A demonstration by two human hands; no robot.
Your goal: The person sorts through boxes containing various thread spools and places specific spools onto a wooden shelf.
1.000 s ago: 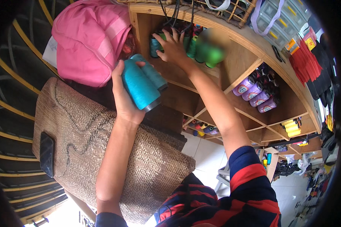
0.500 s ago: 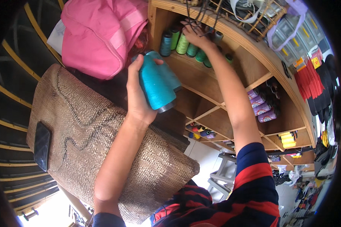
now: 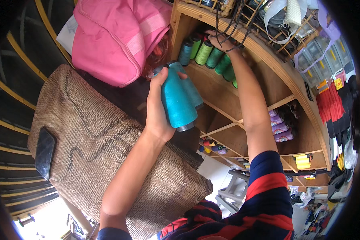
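Note:
My left hand (image 3: 160, 108) is closed around two large thread cones, held side by side above the woven cover. The nearer cone is bright turquoise (image 3: 178, 102); the duller teal cone (image 3: 192, 90) sits partly behind it. My right hand (image 3: 222, 41) reaches into the top shelf compartment, its visible fingers stretched over the cone tops toward the back. Black cords hide part of this hand. Below and beside it stands a row of cones: a blue one (image 3: 185, 53), a lime one (image 3: 204, 53), a dark teal one (image 3: 215, 58) and several greens.
A curved wooden shelf unit (image 3: 264, 48) has purple-wrapped cones (image 3: 282, 130) and yellow spools (image 3: 303, 161) in lower compartments. A pink bag (image 3: 108, 44) lies at the far left, beyond the woven cover (image 3: 92, 140) with a black phone (image 3: 46, 153). A wicker rack (image 3: 254, 20) tops the shelf.
The view has shifted slightly. My left hand still holds both cones. My right hand's fingers have moved farther back among the cone tops, and more of the green cones beside its wrist shows.

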